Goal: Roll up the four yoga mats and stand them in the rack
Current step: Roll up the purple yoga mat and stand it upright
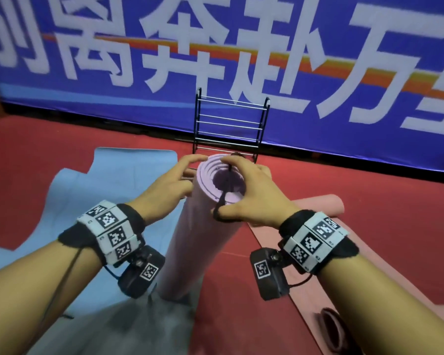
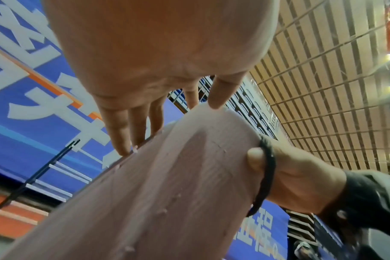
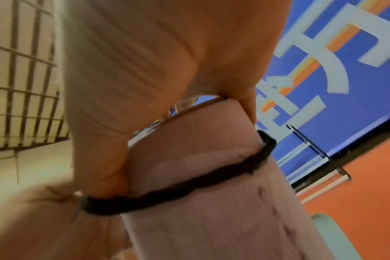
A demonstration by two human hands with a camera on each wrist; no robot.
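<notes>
A lilac rolled mat (image 1: 198,239) stands on end in front of me. My left hand (image 1: 180,175) rests straight fingers (image 2: 122,133) against the left side of its top rim. My right hand (image 1: 244,190) sits over the top, with its thumb and fingers hooked in a black elastic band (image 1: 222,198) that is stretched across the roll's open end. The right wrist view shows the band (image 3: 178,190) pulled round the roll (image 3: 211,211) just below the rim. The black wire rack (image 1: 231,121) stands empty behind, against the blue banner.
A blue mat (image 1: 62,201) lies unrolled on the red floor to the left. A pink mat (image 1: 318,208), partly rolled, lies to the right, with a dark loop (image 1: 328,326) on its near part. A grey sheet (image 1: 139,329) lies under the roll's foot.
</notes>
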